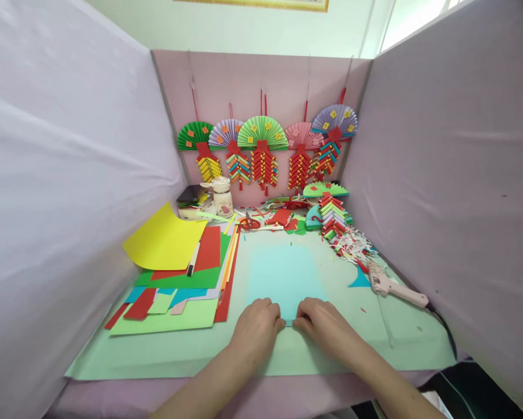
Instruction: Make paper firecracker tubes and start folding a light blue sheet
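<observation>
A light blue sheet of paper (286, 270) lies flat on the pale green table cover, its near edge between my two hands. My left hand (259, 326) is closed, fingers curled, pinching the near edge on the left. Close beside it, my right hand (322, 326) grips the same edge with its fingers curled in the same way. A narrow strip of that edge shows between the fingertips; I cannot tell whether it is folded. My palms and the paper under the fingers are hidden.
Coloured paper sheets (165, 241) and offcuts are stacked on the left. Red-handled scissors (249, 222) lie behind the blue sheet. A glue gun (394, 286) with a cord rests at the right. A white bottle (222, 198) stands at the back, below hanging paper fans (262, 132).
</observation>
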### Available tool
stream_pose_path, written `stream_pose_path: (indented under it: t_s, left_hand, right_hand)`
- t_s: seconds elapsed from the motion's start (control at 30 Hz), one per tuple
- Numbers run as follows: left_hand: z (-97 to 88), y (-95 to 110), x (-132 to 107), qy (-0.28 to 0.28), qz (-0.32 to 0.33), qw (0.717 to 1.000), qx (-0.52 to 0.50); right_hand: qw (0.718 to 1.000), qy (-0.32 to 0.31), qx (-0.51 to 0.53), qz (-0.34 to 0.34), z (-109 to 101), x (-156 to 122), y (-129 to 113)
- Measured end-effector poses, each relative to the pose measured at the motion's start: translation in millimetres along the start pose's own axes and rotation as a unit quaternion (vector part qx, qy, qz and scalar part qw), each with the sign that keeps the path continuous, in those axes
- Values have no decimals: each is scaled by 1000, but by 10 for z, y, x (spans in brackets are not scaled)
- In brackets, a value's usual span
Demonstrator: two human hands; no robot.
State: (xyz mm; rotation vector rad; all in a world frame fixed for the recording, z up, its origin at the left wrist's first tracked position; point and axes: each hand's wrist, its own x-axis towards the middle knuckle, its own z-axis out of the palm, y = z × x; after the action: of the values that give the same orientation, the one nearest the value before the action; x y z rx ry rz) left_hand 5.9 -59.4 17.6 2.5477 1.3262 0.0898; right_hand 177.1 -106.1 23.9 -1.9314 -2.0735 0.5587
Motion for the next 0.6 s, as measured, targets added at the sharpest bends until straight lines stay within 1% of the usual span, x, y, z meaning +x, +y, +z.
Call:
stream_pose_path:
  t_s: [0.1, 0.23, 0.33, 0.47, 0.6]
  left_hand:
    - [-42, -48, 7, 0, -23, 1000, -9]
    - [-77, -107, 10, 10, -44, 999, -11]
    - [-111, -128, 10, 8, -59, 998, -22]
    - [-172, -146, 11, 6, -81, 996, -29]
    - [-193, -185, 10, 13, -86, 996, -25]
  right_hand:
    - [1000, -1, 17, 14, -25, 42, 25]
    - [999, 14, -2, 35, -31, 71, 71]
    - [999, 11, -10, 51, -41, 68, 112]
    - [998, 18, -17, 65, -55, 53, 197]
    - [996, 26, -22, 82, -80, 20, 307]
